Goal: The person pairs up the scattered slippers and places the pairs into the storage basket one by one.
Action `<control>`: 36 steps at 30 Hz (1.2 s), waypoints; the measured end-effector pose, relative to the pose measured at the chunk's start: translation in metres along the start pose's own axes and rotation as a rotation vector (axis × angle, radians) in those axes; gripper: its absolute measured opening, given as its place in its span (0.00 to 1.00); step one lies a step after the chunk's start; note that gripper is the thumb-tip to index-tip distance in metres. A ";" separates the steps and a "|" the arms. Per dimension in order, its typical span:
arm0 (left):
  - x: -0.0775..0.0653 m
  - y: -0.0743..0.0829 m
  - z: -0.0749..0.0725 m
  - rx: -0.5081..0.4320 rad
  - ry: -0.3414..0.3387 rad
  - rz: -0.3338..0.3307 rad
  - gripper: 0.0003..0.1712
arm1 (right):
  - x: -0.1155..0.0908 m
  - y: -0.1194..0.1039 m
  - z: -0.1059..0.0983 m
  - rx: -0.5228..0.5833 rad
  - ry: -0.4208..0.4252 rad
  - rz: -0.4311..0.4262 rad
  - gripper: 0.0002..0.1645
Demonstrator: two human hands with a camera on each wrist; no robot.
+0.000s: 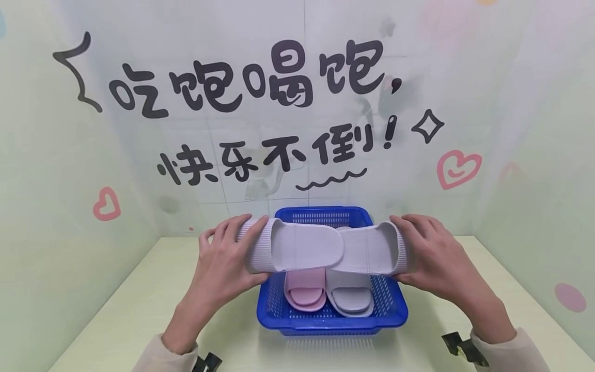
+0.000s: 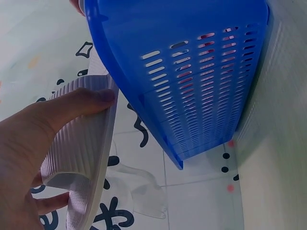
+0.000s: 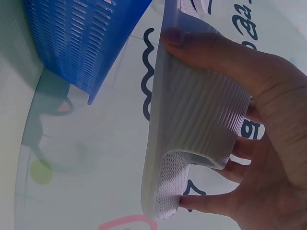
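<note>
My left hand (image 1: 223, 266) grips a pale lilac-white slipper (image 1: 307, 247) round its ribbed strap, thumb along the sole's edge. A matching slipper (image 1: 372, 250) is held the same way by my right hand (image 1: 437, 261). Both slippers are raised above the blue basket (image 1: 332, 324), their open insides facing me and their heel ends overlapping in the middle. In the right wrist view the thumb presses the side of the ribbed strap (image 3: 201, 105). Inside the basket lie pink slippers (image 1: 305, 297) and grey slippers (image 1: 351, 300), partly hidden behind the held pair.
The basket stands on a pale tabletop (image 1: 223, 336), its slotted side (image 2: 196, 81) close to my left hand. A whitish wall (image 1: 260, 31) with large black lettering rises behind it. Side walls (image 1: 544, 206) border the table left and right.
</note>
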State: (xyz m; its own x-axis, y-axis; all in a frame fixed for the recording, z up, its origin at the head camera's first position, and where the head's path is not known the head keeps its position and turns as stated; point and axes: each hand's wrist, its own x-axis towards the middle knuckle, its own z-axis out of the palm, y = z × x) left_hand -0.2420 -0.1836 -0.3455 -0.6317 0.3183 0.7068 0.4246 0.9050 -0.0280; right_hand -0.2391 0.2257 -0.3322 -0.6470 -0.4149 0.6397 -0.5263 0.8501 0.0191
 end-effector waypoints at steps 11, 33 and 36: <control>0.000 0.003 0.003 0.004 0.003 0.005 0.65 | -0.001 0.000 0.000 0.010 0.015 0.000 0.67; 0.000 0.009 0.004 -0.010 0.014 0.019 0.67 | 0.001 -0.006 0.002 0.020 0.020 -0.017 0.66; -0.001 0.010 0.005 -0.012 0.015 0.019 0.66 | 0.001 -0.006 0.003 0.015 0.021 -0.017 0.66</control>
State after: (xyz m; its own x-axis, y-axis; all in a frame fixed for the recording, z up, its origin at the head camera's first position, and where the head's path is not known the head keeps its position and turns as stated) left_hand -0.2405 -0.1739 -0.3493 -0.6139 0.3310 0.7166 0.4441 0.8954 -0.0331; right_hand -0.2381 0.2194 -0.3339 -0.6259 -0.4223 0.6557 -0.5453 0.8380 0.0191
